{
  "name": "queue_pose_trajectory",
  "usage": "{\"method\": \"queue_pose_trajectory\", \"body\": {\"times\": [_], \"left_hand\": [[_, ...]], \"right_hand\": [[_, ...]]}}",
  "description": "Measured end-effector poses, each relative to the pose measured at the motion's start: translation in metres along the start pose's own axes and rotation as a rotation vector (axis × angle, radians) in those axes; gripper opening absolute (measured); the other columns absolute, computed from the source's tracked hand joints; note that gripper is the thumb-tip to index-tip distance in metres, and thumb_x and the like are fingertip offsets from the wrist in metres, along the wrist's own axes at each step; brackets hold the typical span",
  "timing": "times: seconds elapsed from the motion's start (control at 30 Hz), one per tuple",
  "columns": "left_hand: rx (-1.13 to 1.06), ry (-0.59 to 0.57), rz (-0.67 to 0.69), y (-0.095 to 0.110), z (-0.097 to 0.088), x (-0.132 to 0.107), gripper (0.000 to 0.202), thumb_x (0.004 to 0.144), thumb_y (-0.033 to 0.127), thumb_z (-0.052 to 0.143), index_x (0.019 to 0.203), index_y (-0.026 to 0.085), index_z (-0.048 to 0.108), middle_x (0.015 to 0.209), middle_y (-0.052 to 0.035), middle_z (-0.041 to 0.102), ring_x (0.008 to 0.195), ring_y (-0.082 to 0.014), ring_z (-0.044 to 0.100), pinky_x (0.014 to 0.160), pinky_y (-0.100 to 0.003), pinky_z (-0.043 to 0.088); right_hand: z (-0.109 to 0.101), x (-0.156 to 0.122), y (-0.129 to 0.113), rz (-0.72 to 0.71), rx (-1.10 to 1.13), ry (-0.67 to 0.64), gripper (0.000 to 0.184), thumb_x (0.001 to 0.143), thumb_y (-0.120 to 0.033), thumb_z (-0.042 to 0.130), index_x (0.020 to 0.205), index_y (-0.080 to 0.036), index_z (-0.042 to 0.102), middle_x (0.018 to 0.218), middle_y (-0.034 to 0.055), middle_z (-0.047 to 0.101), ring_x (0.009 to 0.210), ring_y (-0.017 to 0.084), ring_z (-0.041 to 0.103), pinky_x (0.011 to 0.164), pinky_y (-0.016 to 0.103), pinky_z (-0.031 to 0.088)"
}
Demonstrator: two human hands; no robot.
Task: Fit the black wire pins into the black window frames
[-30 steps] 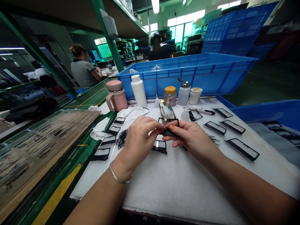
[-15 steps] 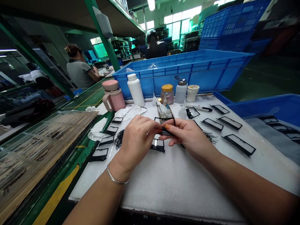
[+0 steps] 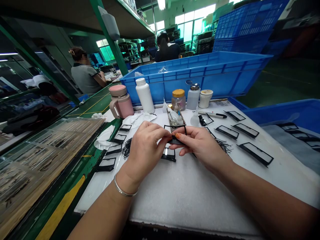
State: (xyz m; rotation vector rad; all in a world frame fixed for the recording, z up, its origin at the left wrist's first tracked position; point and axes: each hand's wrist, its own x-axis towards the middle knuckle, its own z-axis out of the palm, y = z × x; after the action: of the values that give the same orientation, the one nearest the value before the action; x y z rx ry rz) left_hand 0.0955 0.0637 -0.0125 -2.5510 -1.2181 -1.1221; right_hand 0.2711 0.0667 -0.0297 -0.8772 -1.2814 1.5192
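My left hand (image 3: 145,148) and my right hand (image 3: 200,145) meet above the white foam mat (image 3: 190,196), both pinching one small black rectangular frame (image 3: 178,132) held between the fingertips. A silver bangle sits on my left wrist. Just below the hands lies another black frame (image 3: 169,154) on the mat. A heap of thin black wires (image 3: 127,147) lies left of my left hand, with a row of black frames (image 3: 113,150) beside it. More wires (image 3: 223,145) lie right of my right hand.
Longer black frames (image 3: 255,153) lie at the right. Behind stand a pink mug (image 3: 121,101), a white bottle (image 3: 145,95), a yellow-lidded jar (image 3: 178,99), a dispenser bottle (image 3: 193,96), a pen (image 3: 215,115) and a blue crate (image 3: 200,78). Two people sit further back.
Both hands stay together on the black frame with only slight finger shifts. The view has tilted a little, so the objects sit slightly lower and to the left than a second ago.
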Motion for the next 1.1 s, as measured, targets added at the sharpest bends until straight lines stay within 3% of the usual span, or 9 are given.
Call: {"method": "queue_pose_trajectory", "body": {"times": [0.6, 0.67, 0.83, 0.9, 1.0, 1.1], "left_hand": [[-0.030, 0.036, 0.001, 0.001, 0.001, 0.001, 0.007, 0.087, 0.015, 0.064, 0.082, 0.019, 0.067, 0.084, -0.0024, 0.066, 0.085, -0.0182, 0.051, 0.078, -0.033, 0.043], [-0.128, 0.053, -0.071, 0.000, 0.001, 0.000, 0.007, 0.085, 0.014, 0.066, 0.089, 0.020, 0.066, 0.091, -0.0028, 0.065, 0.090, -0.0183, 0.054, 0.080, -0.033, 0.046], [-0.530, 0.073, -0.394, -0.008, 0.004, 0.001, 0.032, 0.078, 0.014, 0.070, 0.106, 0.019, 0.056, 0.109, -0.0059, 0.060, 0.099, -0.0171, 0.057, 0.073, -0.024, 0.054], [-0.661, 0.024, -0.474, -0.010, 0.005, 0.002, 0.035, 0.076, 0.012, 0.070, 0.108, 0.017, 0.056, 0.101, -0.0057, 0.063, 0.092, -0.0156, 0.060, 0.071, -0.022, 0.053], [-0.816, -0.057, -0.540, -0.011, 0.006, 0.004, 0.023, 0.079, 0.014, 0.068, 0.100, 0.012, 0.061, 0.084, -0.0038, 0.064, 0.077, -0.0119, 0.060, 0.068, -0.020, 0.050], [-0.887, -0.076, -0.593, -0.009, 0.004, 0.006, 0.016, 0.078, 0.018, 0.069, 0.090, 0.009, 0.064, 0.082, -0.0050, 0.064, 0.074, -0.0112, 0.058, 0.066, -0.020, 0.048]], "right_hand": [[0.002, -0.004, -0.001, -0.057, -0.063, 0.017, 0.011, 0.083, -0.018, 0.069, 0.092, -0.012, 0.067, 0.090, 0.0080, 0.069, 0.075, 0.020, 0.071, 0.054, 0.016, 0.054], [0.002, -0.004, -0.001, -0.061, -0.064, 0.026, 0.011, 0.083, -0.019, 0.069, 0.091, -0.012, 0.066, 0.092, 0.0085, 0.069, 0.076, 0.020, 0.071, 0.054, 0.016, 0.054], [0.004, -0.004, -0.002, -0.075, -0.074, 0.068, 0.012, 0.083, -0.019, 0.070, 0.091, -0.012, 0.066, 0.091, 0.0086, 0.069, 0.075, 0.021, 0.072, 0.051, 0.015, 0.054], [0.004, -0.004, -0.002, -0.077, -0.077, 0.077, 0.011, 0.082, -0.018, 0.070, 0.090, -0.011, 0.066, 0.090, 0.0082, 0.069, 0.074, 0.021, 0.072, 0.051, 0.015, 0.054], [0.003, -0.004, -0.002, -0.091, -0.096, 0.072, 0.011, 0.083, -0.018, 0.070, 0.090, -0.011, 0.067, 0.090, 0.0078, 0.069, 0.073, 0.021, 0.072, 0.052, 0.015, 0.055], [0.002, -0.004, -0.002, -0.116, -0.115, 0.053, 0.011, 0.084, -0.019, 0.070, 0.091, -0.011, 0.068, 0.092, 0.0076, 0.069, 0.074, 0.021, 0.072, 0.054, 0.016, 0.056]]}}
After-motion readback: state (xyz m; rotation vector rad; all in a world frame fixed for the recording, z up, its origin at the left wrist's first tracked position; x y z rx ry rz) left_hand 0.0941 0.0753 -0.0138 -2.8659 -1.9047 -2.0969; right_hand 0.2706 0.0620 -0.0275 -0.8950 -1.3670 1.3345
